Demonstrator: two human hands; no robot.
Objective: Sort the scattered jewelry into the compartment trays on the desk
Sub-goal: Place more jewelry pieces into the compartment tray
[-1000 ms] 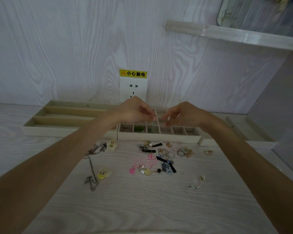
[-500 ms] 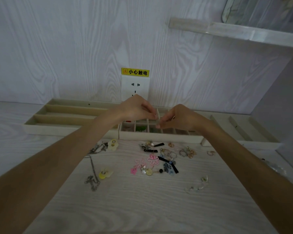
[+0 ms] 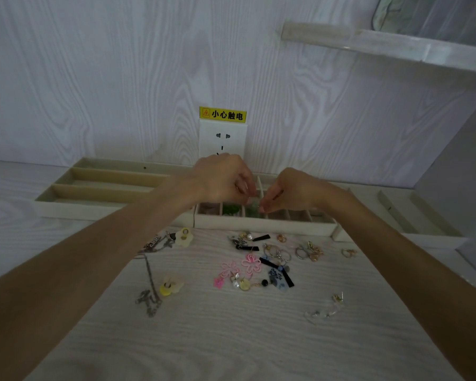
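At frame centre, over the small-compartment tray (image 3: 264,225), the left hand (image 3: 220,178) and right hand (image 3: 291,192) each pinch a tiny greenish piece (image 3: 254,207), with scattered jewelry (image 3: 254,266) below them on the desk (image 3: 231,339).

Matt pale wood-grain desk (image 3: 231,339), dull metal chain (image 3: 149,273), glossy plastic flower earrings (image 3: 251,264)

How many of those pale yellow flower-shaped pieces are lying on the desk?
2. One pale flower piece lies just in front of the trays, by the left forearm. The other yellow flower piece lies nearer, beside the silver chain. The arms may hide more.
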